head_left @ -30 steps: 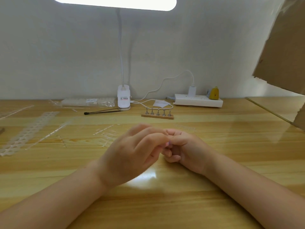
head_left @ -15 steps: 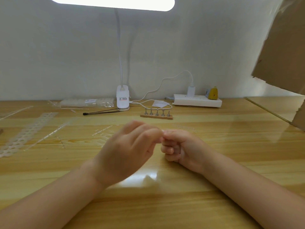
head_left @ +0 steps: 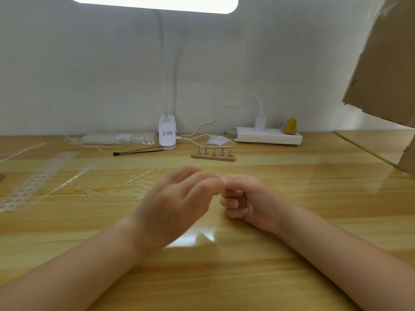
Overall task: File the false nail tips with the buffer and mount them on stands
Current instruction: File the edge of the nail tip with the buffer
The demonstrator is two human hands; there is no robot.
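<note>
My left hand and my right hand meet fingertip to fingertip low over the middle of the wooden table. A tiny clear false nail tip shows just above where they touch, and both hands pinch it. The remaining fingers of my right hand are curled into a fist. No buffer shows. Beyond the hands stands a wooden base with a row of small metal nail stands, all bare.
At the back are a clip lamp base, its cable, a white power strip, a black stick tool and a bag of nail tips. Clear plastic strips lie left. Cardboard hangs at right.
My left fingers have drawn back from over the right hand, so only the fingertips meet now. Both hands stay in the same spot.
</note>
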